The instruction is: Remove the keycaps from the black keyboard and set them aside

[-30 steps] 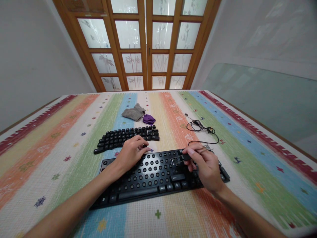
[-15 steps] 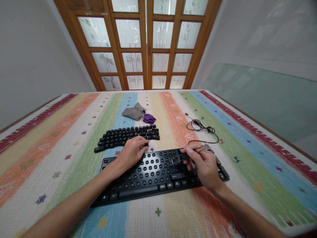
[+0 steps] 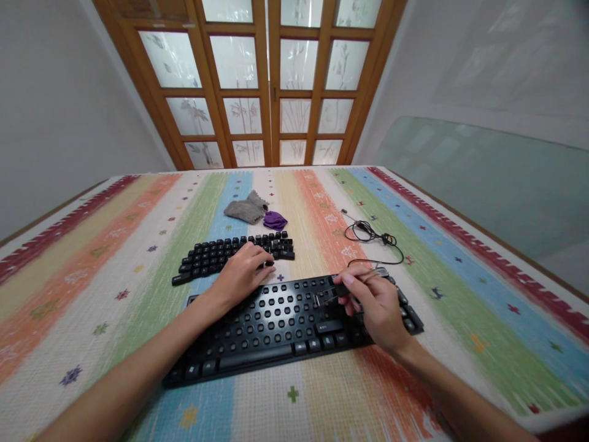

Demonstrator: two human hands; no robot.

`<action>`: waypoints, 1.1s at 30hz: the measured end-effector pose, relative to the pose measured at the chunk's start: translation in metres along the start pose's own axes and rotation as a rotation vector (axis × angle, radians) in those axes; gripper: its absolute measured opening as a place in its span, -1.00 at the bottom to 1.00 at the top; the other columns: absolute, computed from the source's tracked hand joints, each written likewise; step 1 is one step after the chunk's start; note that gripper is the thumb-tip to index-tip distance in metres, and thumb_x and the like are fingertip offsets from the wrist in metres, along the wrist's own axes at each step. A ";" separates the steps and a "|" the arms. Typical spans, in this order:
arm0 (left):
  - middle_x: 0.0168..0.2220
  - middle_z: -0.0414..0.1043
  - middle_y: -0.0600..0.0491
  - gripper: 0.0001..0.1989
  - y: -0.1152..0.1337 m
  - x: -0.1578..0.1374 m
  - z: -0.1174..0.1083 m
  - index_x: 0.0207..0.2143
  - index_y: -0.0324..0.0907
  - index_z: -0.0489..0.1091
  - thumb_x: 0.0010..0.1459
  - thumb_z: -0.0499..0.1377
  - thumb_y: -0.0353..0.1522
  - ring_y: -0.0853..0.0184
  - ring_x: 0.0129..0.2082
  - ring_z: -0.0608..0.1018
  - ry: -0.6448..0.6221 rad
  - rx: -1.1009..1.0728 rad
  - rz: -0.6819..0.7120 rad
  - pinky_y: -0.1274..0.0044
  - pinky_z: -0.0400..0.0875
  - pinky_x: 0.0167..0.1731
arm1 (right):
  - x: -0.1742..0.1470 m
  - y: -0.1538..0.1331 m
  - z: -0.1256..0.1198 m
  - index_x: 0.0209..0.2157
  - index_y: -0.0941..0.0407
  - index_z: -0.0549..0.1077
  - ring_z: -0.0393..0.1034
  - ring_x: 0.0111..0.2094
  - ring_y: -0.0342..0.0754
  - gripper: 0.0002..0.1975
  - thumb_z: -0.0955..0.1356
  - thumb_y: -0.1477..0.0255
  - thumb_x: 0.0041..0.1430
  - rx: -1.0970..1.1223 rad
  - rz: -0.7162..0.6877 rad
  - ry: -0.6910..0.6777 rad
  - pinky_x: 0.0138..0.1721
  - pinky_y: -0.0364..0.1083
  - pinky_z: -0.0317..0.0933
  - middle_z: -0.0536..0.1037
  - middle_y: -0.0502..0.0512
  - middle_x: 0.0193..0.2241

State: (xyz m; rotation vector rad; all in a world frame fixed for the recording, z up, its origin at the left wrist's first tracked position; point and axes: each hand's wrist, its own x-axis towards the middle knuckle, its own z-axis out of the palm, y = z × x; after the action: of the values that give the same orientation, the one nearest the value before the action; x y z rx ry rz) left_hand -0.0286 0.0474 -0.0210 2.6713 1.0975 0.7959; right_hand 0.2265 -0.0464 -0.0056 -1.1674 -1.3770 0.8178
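A black keyboard [image 3: 280,353] lies across the cloth, with bare round key posts over much of its middle and keys along its lower and right parts. My right hand [image 3: 375,301] is closed around a keycap puller [image 3: 341,290], whose wire prongs reach over the keyboard's upper right part. Between the fingertips of my left hand [image 3: 243,270] is a small black keycap [image 3: 268,264]. That hand is just beyond the keyboard's far edge, at the near side of rows of loose keycaps [image 3: 207,259], and hides some of them.
Beyond the loose keycaps lie a grey cloth [image 3: 243,210] and a purple cloth [image 3: 275,221]. A coiled black cable [image 3: 368,231] rests at the right behind the keyboard. A striped tablecloth [image 3: 294,417] covers the table, and wooden glazed doors [image 3: 271,92] stand beyond it.
My left hand, with the keycap, has moved a little away from me and left, toward the loose keycaps. My right hand stays over the keyboard with the puller.
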 end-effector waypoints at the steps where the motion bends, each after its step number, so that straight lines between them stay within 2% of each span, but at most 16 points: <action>1: -0.24 0.50 -0.01 -0.93 -0.001 0.001 0.000 -0.24 -0.18 0.46 0.24 0.19 -0.39 0.22 -0.19 0.44 -0.008 -0.011 0.011 0.35 0.39 -0.14 | 0.000 0.000 0.000 -0.45 0.15 0.50 0.28 -0.70 -0.20 -0.68 0.31 0.25 0.28 -0.001 0.001 0.000 -0.66 -0.20 0.14 0.43 -0.02 -0.61; 5: -0.21 0.53 -0.02 -0.86 -0.005 0.003 0.002 -0.18 -0.18 0.47 0.23 0.16 -0.46 0.21 -0.16 0.44 -0.054 -0.068 0.028 0.33 0.39 -0.11 | -0.001 -0.001 0.000 -0.45 0.15 0.49 0.28 -0.70 -0.21 -0.69 0.31 0.25 0.28 -0.002 0.000 0.000 -0.66 -0.20 0.14 0.42 -0.03 -0.63; 13: -0.17 0.55 -0.03 -0.73 -0.011 0.004 0.004 -0.10 -0.19 0.48 0.14 0.16 -0.52 0.20 -0.15 0.46 -0.114 -0.100 -0.056 0.35 0.40 -0.12 | -0.001 0.001 0.000 -0.44 0.16 0.49 0.28 -0.72 -0.22 -0.71 0.30 0.29 0.29 -0.007 -0.024 -0.019 -0.67 -0.23 0.13 0.41 -0.05 -0.65; 19: -0.18 0.55 -0.01 -0.71 -0.013 0.005 0.006 -0.10 -0.17 0.48 0.13 0.16 -0.53 0.20 -0.15 0.45 -0.113 -0.099 -0.068 0.37 0.40 -0.15 | -0.001 0.002 0.000 -0.40 0.16 0.50 0.29 -0.71 -0.24 -0.76 0.31 0.33 0.29 -0.006 -0.037 -0.014 -0.67 -0.25 0.14 0.42 -0.06 -0.62; 27: -0.18 0.56 0.02 -0.69 -0.013 0.005 0.007 -0.10 -0.16 0.48 0.10 0.17 -0.53 0.22 -0.17 0.46 -0.108 -0.103 -0.101 0.37 0.39 -0.14 | -0.001 0.004 0.001 -0.47 0.16 0.49 0.30 -0.69 -0.24 -0.70 0.31 0.33 0.30 -0.007 -0.037 -0.027 -0.67 -0.25 0.15 0.42 -0.03 -0.59; 33: -0.20 0.56 0.02 -0.75 -0.012 0.005 0.007 -0.12 -0.16 0.49 0.12 0.19 -0.48 0.21 -0.18 0.46 -0.102 -0.124 -0.095 0.37 0.39 -0.14 | -0.003 0.003 0.001 -0.46 0.16 0.50 0.29 -0.70 -0.23 -0.71 0.31 0.33 0.29 -0.009 -0.032 -0.035 -0.67 -0.24 0.15 0.43 -0.02 -0.60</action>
State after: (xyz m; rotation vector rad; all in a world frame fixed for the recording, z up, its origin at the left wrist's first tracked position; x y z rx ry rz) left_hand -0.0296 0.0597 -0.0286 2.5081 1.1032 0.6791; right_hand 0.2259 -0.0481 -0.0092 -1.1404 -1.4254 0.8136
